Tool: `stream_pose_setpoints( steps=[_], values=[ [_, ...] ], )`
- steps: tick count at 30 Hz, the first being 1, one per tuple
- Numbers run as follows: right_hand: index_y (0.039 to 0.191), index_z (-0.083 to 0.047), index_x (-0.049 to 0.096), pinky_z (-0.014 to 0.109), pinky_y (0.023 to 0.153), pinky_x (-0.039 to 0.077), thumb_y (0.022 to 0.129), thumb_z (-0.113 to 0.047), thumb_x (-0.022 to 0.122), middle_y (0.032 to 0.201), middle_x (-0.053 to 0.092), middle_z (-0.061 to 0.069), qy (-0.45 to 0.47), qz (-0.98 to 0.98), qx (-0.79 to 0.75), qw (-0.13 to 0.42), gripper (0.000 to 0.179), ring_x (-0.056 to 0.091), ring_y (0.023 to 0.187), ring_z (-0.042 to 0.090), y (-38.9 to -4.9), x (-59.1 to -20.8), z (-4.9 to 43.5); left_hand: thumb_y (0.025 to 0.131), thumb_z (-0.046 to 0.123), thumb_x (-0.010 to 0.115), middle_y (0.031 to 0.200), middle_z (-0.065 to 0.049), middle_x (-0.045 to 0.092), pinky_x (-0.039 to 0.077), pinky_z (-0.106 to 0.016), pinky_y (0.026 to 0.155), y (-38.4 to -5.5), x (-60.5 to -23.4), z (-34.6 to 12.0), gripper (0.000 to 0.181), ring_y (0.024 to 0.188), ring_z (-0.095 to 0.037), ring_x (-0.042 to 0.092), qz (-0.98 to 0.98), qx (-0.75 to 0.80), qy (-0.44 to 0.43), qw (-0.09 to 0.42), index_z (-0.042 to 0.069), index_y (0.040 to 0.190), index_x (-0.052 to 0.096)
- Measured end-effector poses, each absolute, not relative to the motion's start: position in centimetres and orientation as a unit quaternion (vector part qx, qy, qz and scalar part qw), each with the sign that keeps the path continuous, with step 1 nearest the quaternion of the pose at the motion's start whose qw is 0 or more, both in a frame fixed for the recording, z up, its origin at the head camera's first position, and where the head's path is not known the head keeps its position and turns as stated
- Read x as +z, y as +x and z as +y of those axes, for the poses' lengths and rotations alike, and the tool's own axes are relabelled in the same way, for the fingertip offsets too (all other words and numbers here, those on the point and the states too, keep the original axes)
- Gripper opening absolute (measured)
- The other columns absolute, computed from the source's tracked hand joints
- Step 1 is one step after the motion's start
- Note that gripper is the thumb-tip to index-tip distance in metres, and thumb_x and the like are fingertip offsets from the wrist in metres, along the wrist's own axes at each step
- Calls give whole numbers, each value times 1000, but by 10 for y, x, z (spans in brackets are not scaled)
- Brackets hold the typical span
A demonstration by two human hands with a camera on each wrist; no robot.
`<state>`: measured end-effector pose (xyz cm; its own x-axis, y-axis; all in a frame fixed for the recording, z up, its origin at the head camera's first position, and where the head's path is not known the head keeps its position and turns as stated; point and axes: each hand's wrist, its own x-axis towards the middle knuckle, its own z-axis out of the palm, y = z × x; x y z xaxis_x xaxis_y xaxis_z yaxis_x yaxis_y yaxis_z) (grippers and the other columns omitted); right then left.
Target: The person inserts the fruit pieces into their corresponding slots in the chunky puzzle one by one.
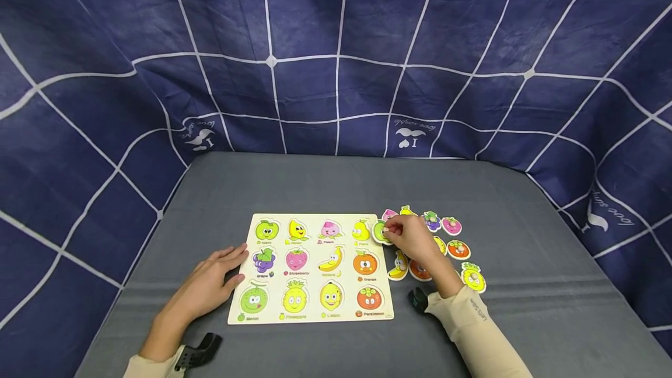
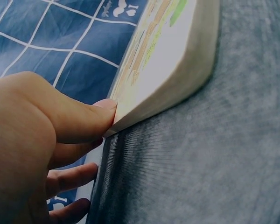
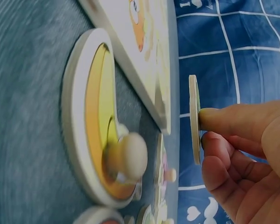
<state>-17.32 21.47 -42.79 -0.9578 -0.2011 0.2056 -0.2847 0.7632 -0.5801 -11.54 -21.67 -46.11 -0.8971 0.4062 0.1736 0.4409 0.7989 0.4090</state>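
Observation:
A pale wooden fruit puzzle board, printed with labelled fruits, lies flat on the table. My left hand rests at its left edge, fingers extended; in the left wrist view the thumb touches the board's corner. Beyond the board's upper right edge, my right hand pinches a round green fruit puzzle piece. That piece stands edge-on in the right wrist view, raised off the table, with its knob hidden by the fingers. Below this hand lies a banana piece with a wooden knob.
Several loose fruit pieces lie right of the board, among them a grape piece, a strawberry piece, a persimmon piece and a pineapple piece. A grey cloth covers the table. Blue checked curtains surround it.

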Motion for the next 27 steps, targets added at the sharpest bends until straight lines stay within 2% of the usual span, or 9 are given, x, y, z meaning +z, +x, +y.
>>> stream_pose_setpoints(
  steps=[27],
  values=[
    [82,-1,73,24,57,44,82,-5,77,66,60,-4,165,-929,325,66,6,52,61,8,-179,-426,178,88,8,73,145,-18,50,40,-64,94,-114,-460,-215,50,128,-46,48,-951,-220,-217,32,-5,134,58]
  ],
)
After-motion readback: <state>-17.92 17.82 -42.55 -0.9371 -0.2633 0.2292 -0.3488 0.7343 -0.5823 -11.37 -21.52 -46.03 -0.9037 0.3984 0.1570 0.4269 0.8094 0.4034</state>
